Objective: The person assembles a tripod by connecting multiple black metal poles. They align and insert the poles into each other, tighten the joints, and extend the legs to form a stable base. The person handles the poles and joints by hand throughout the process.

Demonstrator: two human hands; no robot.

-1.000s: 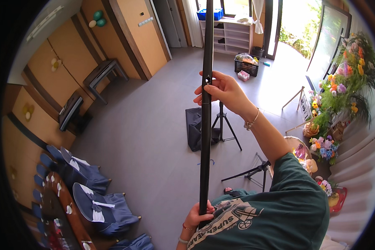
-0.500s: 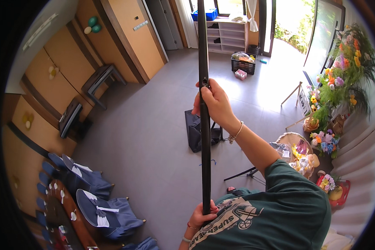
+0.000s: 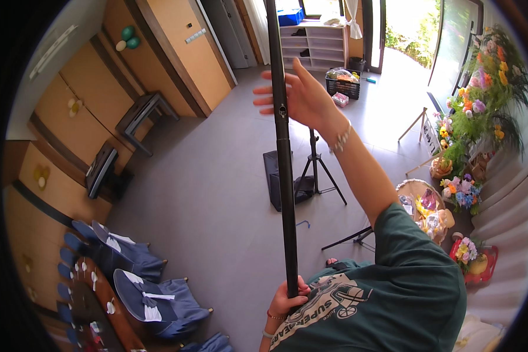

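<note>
Gripping the long black pole point(image 3: 286, 205) with the left hand point(image 3: 288, 296) at lower centre, fingers clamped round the shaft, and holding it nearly upright to the top edge. Reaching behind it with the right hand point(image 3: 308, 97) at upper centre, fingers spread apart; unclear whether touching. Seemingly partway along: joined in line at a seam below the metal fitting point(image 3: 283, 110), but impossible to say whether locked. Standing apart on the floor: a far tripod point(image 3: 315, 158) right of centre and a near tripod point(image 3: 347, 239) lower right. Showing plastic-wrapped goods in the black crate point(image 3: 341, 89), upper right of centre, and yellow and purple packages in the round basket point(image 3: 415, 180) at right. Showing no contents in the blue bin point(image 3: 290, 17), top centre.
</note>
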